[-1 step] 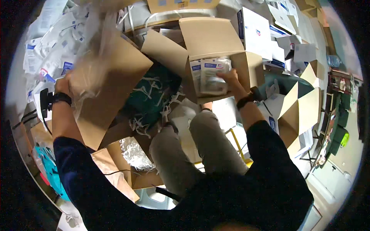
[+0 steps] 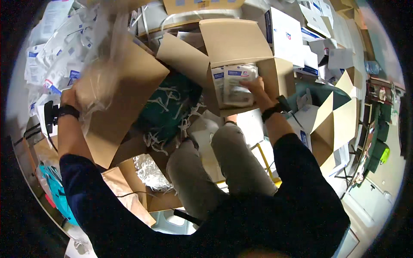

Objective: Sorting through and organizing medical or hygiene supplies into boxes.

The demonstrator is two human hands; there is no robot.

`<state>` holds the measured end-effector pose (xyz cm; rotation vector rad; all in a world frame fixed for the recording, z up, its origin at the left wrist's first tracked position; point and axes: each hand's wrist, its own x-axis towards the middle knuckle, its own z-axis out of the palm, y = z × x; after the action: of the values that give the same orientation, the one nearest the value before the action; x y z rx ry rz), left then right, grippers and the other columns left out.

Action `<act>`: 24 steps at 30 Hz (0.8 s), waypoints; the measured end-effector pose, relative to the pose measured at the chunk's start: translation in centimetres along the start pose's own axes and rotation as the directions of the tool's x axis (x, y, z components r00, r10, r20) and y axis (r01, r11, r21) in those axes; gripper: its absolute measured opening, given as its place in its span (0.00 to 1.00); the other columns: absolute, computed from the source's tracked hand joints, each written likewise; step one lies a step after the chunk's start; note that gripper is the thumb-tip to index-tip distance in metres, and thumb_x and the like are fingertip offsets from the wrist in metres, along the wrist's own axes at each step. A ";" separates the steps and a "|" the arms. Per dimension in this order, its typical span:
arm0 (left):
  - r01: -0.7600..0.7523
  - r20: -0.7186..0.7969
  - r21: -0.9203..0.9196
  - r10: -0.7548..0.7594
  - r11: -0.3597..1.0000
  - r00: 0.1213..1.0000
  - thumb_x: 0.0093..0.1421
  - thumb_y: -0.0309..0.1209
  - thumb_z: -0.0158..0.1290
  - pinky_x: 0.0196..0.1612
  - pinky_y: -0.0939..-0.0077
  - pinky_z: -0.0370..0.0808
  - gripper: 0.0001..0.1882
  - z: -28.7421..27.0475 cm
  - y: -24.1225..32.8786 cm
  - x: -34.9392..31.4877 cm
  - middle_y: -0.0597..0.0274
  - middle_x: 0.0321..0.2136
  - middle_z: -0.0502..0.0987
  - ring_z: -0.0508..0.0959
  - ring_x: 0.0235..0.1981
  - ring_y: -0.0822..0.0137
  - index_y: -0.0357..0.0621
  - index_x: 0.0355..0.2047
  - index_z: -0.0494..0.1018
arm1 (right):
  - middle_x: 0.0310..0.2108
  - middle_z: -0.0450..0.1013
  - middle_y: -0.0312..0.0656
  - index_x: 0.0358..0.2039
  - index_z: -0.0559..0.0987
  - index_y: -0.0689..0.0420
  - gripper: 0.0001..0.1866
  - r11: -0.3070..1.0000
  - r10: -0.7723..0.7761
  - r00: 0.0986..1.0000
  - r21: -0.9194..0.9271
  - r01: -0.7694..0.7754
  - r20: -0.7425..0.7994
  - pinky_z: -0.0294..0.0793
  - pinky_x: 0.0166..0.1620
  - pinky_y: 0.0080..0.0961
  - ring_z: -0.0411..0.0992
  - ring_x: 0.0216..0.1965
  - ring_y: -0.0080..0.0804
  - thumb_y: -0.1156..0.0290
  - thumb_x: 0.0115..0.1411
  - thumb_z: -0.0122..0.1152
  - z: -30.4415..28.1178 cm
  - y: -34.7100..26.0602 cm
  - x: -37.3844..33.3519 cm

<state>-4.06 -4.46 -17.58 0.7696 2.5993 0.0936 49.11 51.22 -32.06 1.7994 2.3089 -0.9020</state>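
Note:
An open brown cardboard box (image 2: 241,41) stands ahead of me, with flat clear packets (image 2: 218,81) with blue and white labels inside. My right hand (image 2: 258,90) reaches in over its near right side. It is closed on the right edge of the front packet (image 2: 239,91), with a digit lying across its face. At the left, my left hand (image 2: 70,96) is by the outer side of a larger tilted carton (image 2: 124,92). Blurred clear plastic film (image 2: 101,92) hangs over that carton beside the hand. The left fingers are mostly hidden.
A dark green bag (image 2: 163,105) with white ties lies between the cartons. Labelled packets (image 2: 58,56) pile up at far left. White boxes (image 2: 286,38) and an open carton (image 2: 331,129) are at right. Below sits a box with crumpled clear plastic (image 2: 150,172).
My right hand and wrist have shifted slightly left on the packet. The plastic film near my left hand has moved a little, and the large carton has shifted slightly left.

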 end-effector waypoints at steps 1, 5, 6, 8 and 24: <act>-0.109 -0.042 -0.049 0.106 0.993 0.993 0.60 0.48 0.49 0.40 0.70 0.74 0.22 1.1 0.6 -0.3 0.57 0.42 0.79 0.78 0.40 0.63 0.41 0.42 0.76 | 0.37 0.77 0.50 0.38 0.76 0.67 0.32 0.997 -0.026 1.000 0.071 0.026 0.004 0.77 0.40 0.35 0.77 0.38 0.41 0.59 0.37 0.77 0.3 -0.3 -0.6; -0.252 -0.097 -0.137 0.240 0.958 0.966 0.60 0.46 0.50 0.42 0.72 0.72 0.22 0.0 1.8 -1.9 0.60 0.40 0.79 0.77 0.39 0.65 0.40 0.41 0.77 | 0.34 0.79 0.44 0.39 0.79 0.60 0.29 0.918 -0.090 0.976 0.396 0.004 0.197 0.77 0.41 0.32 0.77 0.37 0.37 0.62 0.36 0.77 2.1 1.5 -0.3; -0.243 -0.106 -0.144 0.229 0.959 0.968 0.60 0.46 0.49 0.43 0.72 0.71 0.22 -1.0 1.2 -2.7 0.61 0.39 0.79 0.76 0.39 0.66 0.40 0.41 0.77 | 0.34 0.79 0.44 0.39 0.80 0.58 0.28 0.947 -0.164 0.974 0.301 0.112 0.155 0.77 0.41 0.33 0.77 0.37 0.38 0.61 0.36 0.76 2.9 1.1 -0.1; 0.001 0.019 -0.404 0.007 0.915 1.000 0.61 0.43 0.48 0.46 0.73 0.70 0.21 -3.7 -0.1 -4.6 0.60 0.40 0.78 0.75 0.41 0.68 0.38 0.43 0.76 | 0.33 0.79 0.42 0.39 0.80 0.55 0.27 0.943 -0.329 0.941 0.087 0.322 0.079 0.76 0.42 0.35 0.77 0.36 0.38 0.60 0.35 0.76 3.8 -0.1 -0.7; 0.117 -0.607 0.134 -0.012 0.984 0.794 0.43 0.14 0.45 0.60 0.61 0.62 0.33 -8.6 12.1 -19.5 0.40 0.52 0.69 0.67 0.57 0.47 0.31 0.55 0.65 | 0.37 0.77 0.51 0.42 0.73 0.61 0.26 0.990 -0.081 0.932 0.080 0.117 -0.354 0.75 0.41 0.37 0.75 0.40 0.48 0.66 0.41 0.70 -1.4 -0.5 -2.3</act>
<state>13.22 -4.17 -0.14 0.8052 3.2812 0.1218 49.78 49.89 -29.81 2.0470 2.6305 -0.7746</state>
